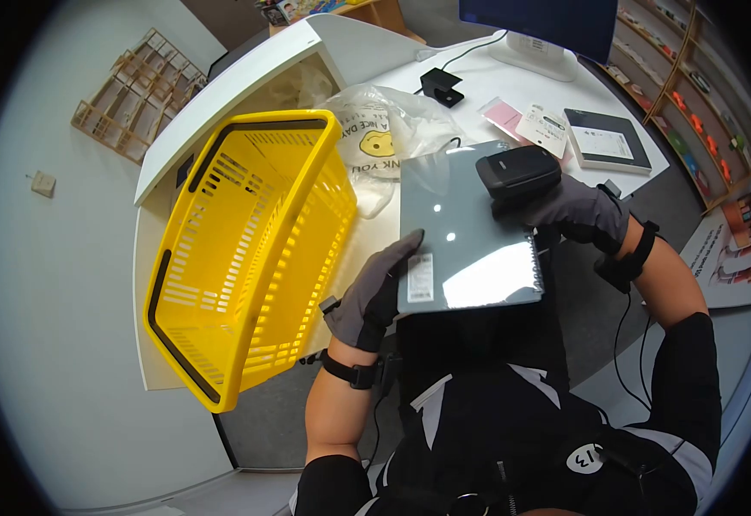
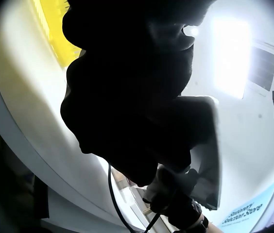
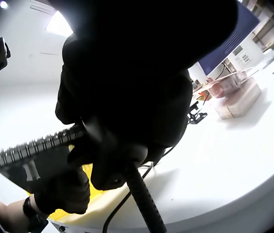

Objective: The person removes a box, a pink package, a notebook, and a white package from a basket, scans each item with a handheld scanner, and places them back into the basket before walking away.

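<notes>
A grey spiral notebook (image 1: 466,232) with a glossy cover and a white label (image 1: 420,277) is held up in front of the person's body. My gloved left hand (image 1: 371,288) grips its left edge, thumb on the cover and the other fingers hidden beneath. Above the notebook's upper right part, my gloved right hand (image 1: 578,213) holds a black handheld barcode scanner (image 1: 522,170). In the right wrist view, the scanner's ridged cord (image 3: 144,201) runs down below that hand, and the notebook's wire coil (image 3: 40,148) reaches right beside its dark fingers.
A yellow shopping basket (image 1: 251,224) stands tilted at the left of the white counter (image 1: 384,228). Behind the notebook lie a printed plastic bag (image 1: 375,129), a black stand (image 1: 441,87), pink and white packets (image 1: 541,127) and a boxed black item (image 1: 606,140). A monitor (image 1: 539,26) stands at the back.
</notes>
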Tool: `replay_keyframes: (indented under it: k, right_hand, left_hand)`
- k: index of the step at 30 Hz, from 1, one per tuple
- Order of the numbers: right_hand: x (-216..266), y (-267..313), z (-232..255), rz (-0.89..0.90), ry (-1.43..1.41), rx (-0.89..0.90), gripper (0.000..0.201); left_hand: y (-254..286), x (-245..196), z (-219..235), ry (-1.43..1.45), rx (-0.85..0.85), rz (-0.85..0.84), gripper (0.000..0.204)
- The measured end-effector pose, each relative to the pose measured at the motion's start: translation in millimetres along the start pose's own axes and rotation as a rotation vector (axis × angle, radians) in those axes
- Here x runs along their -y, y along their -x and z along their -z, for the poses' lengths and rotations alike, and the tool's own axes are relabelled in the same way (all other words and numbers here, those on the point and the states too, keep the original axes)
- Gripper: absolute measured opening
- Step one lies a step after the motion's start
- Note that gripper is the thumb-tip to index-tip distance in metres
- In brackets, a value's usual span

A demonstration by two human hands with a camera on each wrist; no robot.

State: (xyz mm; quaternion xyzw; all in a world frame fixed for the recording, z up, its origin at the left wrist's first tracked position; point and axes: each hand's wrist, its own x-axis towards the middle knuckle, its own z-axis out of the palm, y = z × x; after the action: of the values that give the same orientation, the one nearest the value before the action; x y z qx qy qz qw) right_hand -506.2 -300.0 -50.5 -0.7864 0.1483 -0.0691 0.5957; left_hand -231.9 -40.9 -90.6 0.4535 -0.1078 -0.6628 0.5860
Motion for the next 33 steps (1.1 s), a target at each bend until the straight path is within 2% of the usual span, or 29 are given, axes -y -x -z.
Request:
replay_keyframes:
  k: [1,4,6,8,9,10,12,14,17,18,21,25,29,32,33]
  right_hand:
    - [3.2,1.2,2.5,-0.028,0.015,0.055,0.063]
    - [12.5,13.1,-0.5,-0.092,0.041,-0.028,0.06]
    - [32.7,17.7,-0.8,-0.124,0.055,-0.069,0.059]
    - [83.4,20.2,-3.4,-0.435,0.21,-0.108,0.05]
    - [99.3,22.5,-3.4,-0.589,0.287,-0.127,0.045]
    - [106.9,25.8,-1.5,-0.587,0.291,-0.123,0.045]
    - [115.2,33.4,3.1,-0.512,0.348,-0.248,0.034]
    - [109.3,39.2,10.4,-0.478,0.374,-0.307,0.028]
    - [88.6,49.3,25.9,-0.213,0.745,-0.435,0.021]
    - [94.7,50.2,22.5,-0.224,0.745,-0.431,0.021]
    - [124.8,43.7,12.5,-0.471,0.544,-0.281,0.029]
    - [125.4,38.4,-4.4,-0.563,0.44,-0.217,0.03]
    - [138.8,37.6,-25.6,-0.696,0.26,-0.228,0.037]
    - [133.0,36.2,-30.6,-0.66,0.225,-0.185,0.039]
    - [131.0,36.0,-32.4,-0.644,0.201,-0.159,0.04]
  left_hand:
    - [0.6,-0.7,-2.3,0.003,0.003,0.0,0.05]
    - [2.6,-6.8,-11.6,-0.683,0.075,-0.17,0.042]
    - [10.8,-11.9,-22.3,-0.683,0.055,-0.205,0.042]
    - [19.9,-15.2,-30.5,-0.69,0.008,-0.269,0.042]
    - [19.3,-14.0,-28.3,-0.687,0.005,-0.271,0.042]
    - [16.4,-12.5,-24.2,-0.578,-0.037,-0.242,0.044]
    - [9.9,-9.5,-15.4,-0.358,-0.12,-0.18,0.047]
    - [4.5,-6.6,-11.8,-0.297,-0.154,-0.145,0.048]
    - [-5.7,-0.8,-10.2,-0.176,-0.208,-0.063,0.051]
    - [-10.5,1.5,-11.1,-0.181,-0.208,-0.091,0.051]
    - [-26.7,5.5,-19.8,-0.185,-0.205,-0.149,0.052]
    - [-37.7,-0.6,-49.0,-0.134,-0.274,-0.207,0.055]
    - [-38.4,-11.7,-64.3,-0.202,-0.297,-0.103,0.055]
    - [-52.9,-6.1,-47.9,-0.008,-0.106,-0.121,0.053]
    - [-54.8,-4.4,-44.3,-0.007,-0.107,-0.114,0.053]
